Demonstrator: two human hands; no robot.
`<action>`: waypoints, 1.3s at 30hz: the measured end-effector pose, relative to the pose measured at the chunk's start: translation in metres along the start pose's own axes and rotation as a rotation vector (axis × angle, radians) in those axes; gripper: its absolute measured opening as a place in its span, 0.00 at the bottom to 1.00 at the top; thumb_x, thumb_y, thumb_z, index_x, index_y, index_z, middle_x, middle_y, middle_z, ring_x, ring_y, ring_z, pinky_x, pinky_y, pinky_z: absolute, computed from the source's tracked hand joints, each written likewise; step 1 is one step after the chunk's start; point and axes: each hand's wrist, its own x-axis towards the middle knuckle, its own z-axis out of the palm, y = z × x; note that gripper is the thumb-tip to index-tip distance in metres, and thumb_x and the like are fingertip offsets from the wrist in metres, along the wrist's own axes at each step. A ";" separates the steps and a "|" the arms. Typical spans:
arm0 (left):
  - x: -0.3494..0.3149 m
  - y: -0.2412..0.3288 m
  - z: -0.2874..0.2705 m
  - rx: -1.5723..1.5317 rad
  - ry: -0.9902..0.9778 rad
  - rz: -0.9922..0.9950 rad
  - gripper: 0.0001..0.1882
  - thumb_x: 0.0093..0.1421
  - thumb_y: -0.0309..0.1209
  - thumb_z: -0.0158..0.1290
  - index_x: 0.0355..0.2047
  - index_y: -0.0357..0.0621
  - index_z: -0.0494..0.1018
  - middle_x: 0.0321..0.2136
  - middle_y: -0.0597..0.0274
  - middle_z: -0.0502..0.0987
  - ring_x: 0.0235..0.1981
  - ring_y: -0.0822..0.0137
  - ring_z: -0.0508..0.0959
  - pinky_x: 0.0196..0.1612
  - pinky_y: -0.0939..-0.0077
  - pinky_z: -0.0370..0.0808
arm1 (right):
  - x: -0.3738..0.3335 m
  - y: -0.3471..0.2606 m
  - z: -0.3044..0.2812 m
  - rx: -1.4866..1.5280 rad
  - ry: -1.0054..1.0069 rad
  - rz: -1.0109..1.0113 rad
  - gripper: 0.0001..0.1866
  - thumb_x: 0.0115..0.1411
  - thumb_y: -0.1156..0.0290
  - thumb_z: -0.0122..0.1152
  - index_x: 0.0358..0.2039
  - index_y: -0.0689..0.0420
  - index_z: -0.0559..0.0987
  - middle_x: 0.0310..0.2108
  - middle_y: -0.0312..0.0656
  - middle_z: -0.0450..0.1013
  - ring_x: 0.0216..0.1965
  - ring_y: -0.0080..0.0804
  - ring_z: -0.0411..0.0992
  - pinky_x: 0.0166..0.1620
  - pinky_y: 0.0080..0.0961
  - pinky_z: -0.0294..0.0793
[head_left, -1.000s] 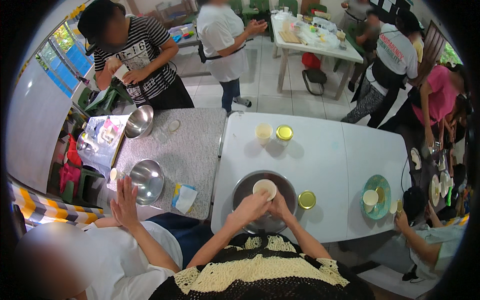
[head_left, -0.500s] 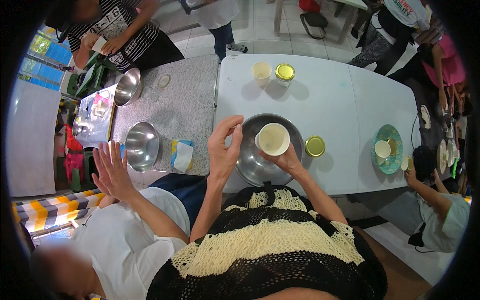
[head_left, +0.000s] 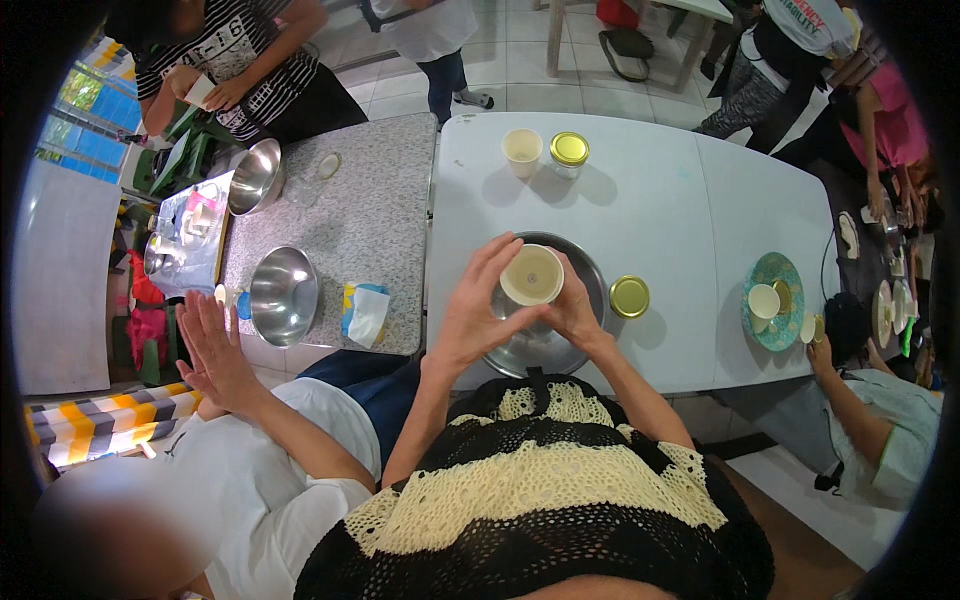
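A cream-coloured paper cup [head_left: 531,275] is held above a wide steel bowl [head_left: 540,357], its round mouth facing up toward me. My left hand [head_left: 478,315] curves round the cup's left side, fingers along the far side and thumb at the near side. My right hand [head_left: 577,312] grips the cup from the right. The inside of the cup shows a pale bottom with a small mark. The hands and cup hide much of the bowl. Just right of the bowl lies a gold lid [head_left: 629,296].
On the white table [head_left: 670,210] are another paper cup [head_left: 522,152], a gold-lidded glass jar [head_left: 569,153] and a teal plate [head_left: 757,318] with cups. A speckled table [head_left: 370,200] at left bears steel bowls [head_left: 285,297] and a tissue pack [head_left: 366,312]. A co-worker's raised hand [head_left: 215,350] is close by.
My left hand has moved right and closed round the cup. The cup has shifted slightly left, held in both hands rather than only the right.
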 end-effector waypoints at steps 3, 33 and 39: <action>-0.003 -0.011 0.014 0.092 -0.118 0.016 0.51 0.45 0.35 0.71 0.66 0.44 0.56 0.66 0.49 0.55 0.66 0.49 0.59 0.66 0.58 0.63 | -0.004 0.008 -0.004 -0.018 -0.014 -0.035 0.38 0.51 0.68 0.72 0.61 0.56 0.64 0.56 0.45 0.67 0.58 0.43 0.67 0.59 0.35 0.67; -0.044 -0.095 0.076 0.190 -0.055 -0.014 0.43 0.44 0.28 0.68 0.62 0.45 0.63 0.55 0.46 0.63 0.56 0.44 0.68 0.57 0.56 0.69 | 0.001 0.049 -0.008 -0.690 -0.001 0.059 0.28 0.56 0.67 0.63 0.57 0.55 0.68 0.58 0.52 0.61 0.59 0.52 0.60 0.60 0.49 0.60; -0.053 -0.103 0.086 0.163 -0.086 -0.045 0.47 0.44 0.27 0.68 0.64 0.46 0.59 0.57 0.45 0.62 0.59 0.43 0.65 0.60 0.55 0.68 | -0.007 0.063 0.005 -0.643 0.108 -0.022 0.16 0.59 0.62 0.61 0.45 0.55 0.76 0.58 0.54 0.62 0.61 0.54 0.58 0.61 0.50 0.57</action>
